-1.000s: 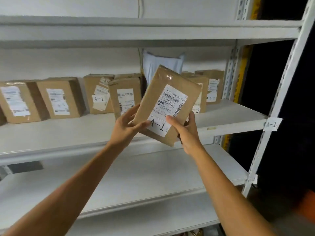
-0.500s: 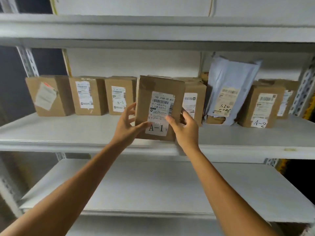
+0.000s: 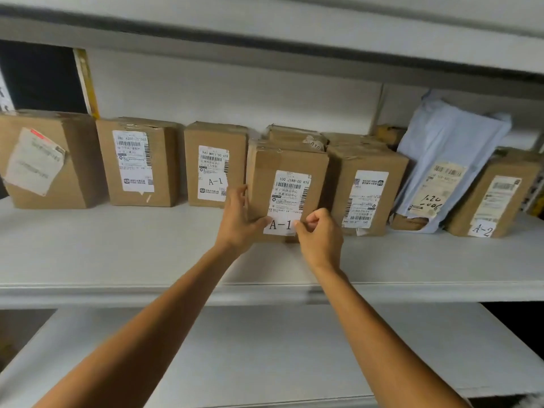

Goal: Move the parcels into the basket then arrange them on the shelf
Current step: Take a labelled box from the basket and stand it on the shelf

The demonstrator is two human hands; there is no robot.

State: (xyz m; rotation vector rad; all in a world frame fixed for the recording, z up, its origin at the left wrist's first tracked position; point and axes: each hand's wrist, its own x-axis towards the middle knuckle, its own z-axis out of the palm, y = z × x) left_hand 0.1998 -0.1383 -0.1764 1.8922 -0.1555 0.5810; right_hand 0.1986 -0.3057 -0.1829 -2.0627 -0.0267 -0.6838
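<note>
A brown cardboard parcel (image 3: pixel 285 162) with a white label marked A-1 stands upright on the white middle shelf (image 3: pixel 117 254), in a row of parcels. My left hand (image 3: pixel 238 219) grips its lower left edge, with the thumb across the front and the fingers along the side. At the parcel's lower right corner, my right hand (image 3: pixel 321 234) has its fingers curled in front, and the thumb tip touches the label. No basket is in view.
Cardboard boxes stand on both sides: another A-1 box (image 3: pixel 215 164) close on the left and a box (image 3: pixel 365 187) close on the right. Further right lean a pale blue mailer bag (image 3: pixel 441 160) and an A-2 box (image 3: pixel 494 195). The lower shelf (image 3: pixel 265 348) lies beneath.
The tilted parcel was carried in to the shelf and now stands upright in the row. My right hand's fingers have come off its side and curled in front.
</note>
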